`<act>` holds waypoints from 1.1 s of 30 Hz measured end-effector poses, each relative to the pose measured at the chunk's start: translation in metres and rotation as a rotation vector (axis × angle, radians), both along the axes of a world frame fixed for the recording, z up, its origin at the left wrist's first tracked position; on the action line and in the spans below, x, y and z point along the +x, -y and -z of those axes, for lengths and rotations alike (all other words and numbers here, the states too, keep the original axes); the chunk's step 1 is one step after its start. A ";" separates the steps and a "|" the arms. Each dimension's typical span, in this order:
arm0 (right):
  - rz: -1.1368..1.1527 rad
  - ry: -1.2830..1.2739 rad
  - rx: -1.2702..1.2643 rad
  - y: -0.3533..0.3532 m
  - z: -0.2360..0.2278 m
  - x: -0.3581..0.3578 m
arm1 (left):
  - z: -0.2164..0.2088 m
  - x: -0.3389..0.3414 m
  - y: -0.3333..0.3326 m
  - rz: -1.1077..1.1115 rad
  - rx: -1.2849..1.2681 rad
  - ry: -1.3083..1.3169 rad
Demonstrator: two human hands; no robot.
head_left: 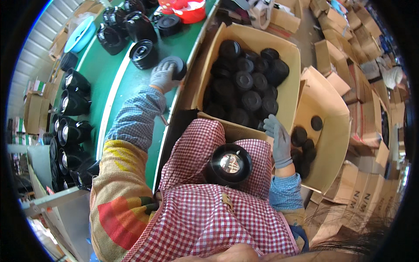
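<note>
My left hand, in a grey glove, is over the green belt near its right edge, with its fingers closed on a black round cap-like part. Just beyond it is a stack of black ridged round parts. On my lap, between the knees, rests a black bowl-shaped housing with a shiny inside facing up. Beside the near right corner of an open carton is my gloved right hand, fingers stretched out and nothing visible in it. That carton holds many black round parts.
The green conveyor belt carries black glossy housings along its left side and more at its far end. A red basin and a light blue basin are farther off. A second carton with black parts stands right; stacked cartons lie beyond.
</note>
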State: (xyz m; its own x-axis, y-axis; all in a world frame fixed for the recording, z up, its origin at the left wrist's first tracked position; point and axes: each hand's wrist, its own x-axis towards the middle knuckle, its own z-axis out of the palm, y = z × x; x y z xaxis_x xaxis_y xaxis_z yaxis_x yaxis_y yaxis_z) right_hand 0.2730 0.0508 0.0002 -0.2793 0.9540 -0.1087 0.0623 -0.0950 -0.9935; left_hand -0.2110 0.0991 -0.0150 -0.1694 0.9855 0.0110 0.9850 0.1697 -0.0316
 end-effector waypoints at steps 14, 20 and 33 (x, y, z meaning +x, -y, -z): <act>-0.158 0.035 0.446 -0.010 -0.056 -0.037 | -0.133 0.082 0.074 0.676 0.005 0.849; -0.420 -0.428 -0.071 0.037 -0.051 -0.033 | -0.105 0.188 0.130 0.583 -0.202 1.801; -0.440 -0.235 0.401 0.080 -0.026 -0.015 | -0.031 0.217 0.151 0.735 -0.045 1.564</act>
